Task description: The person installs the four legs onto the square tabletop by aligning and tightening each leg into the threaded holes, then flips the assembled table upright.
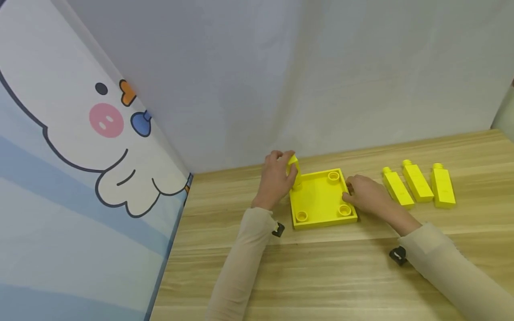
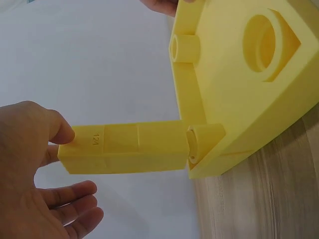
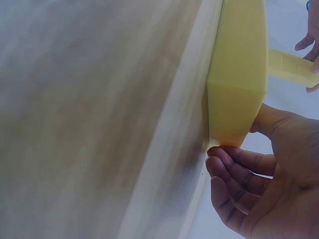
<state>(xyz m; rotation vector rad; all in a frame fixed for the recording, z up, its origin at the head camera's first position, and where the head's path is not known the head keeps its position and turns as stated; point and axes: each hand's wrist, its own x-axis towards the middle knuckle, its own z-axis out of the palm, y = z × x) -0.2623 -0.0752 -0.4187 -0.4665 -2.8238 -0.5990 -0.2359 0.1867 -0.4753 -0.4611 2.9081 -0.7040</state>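
Head: the left hand (image 1: 275, 180) pinches a yellow block (image 1: 298, 176) upright at the far-left corner of a tray (image 1: 321, 196) on the worktop (image 1: 313, 276). Left wrist: seating seems underway, depth in the socket (image 2: 207, 139) unclear; likely calls for a straight push. Right wrist: the right hand (image 3: 276, 184) pinches the tray's wall (image 3: 237, 94).

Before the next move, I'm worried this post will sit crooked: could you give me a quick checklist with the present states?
1. Left hand gripping the upright post near its top: ok.
2. Post's lower end at the corner socket: ok.
3. Post fully seated: cannot tell; the joint is partly hidden.
4. Right hand holding the yellow base by its side wall: ok.
5. Other three sockets without posts: ok.
6. Three loose posts lying beyond the right hand: ok.
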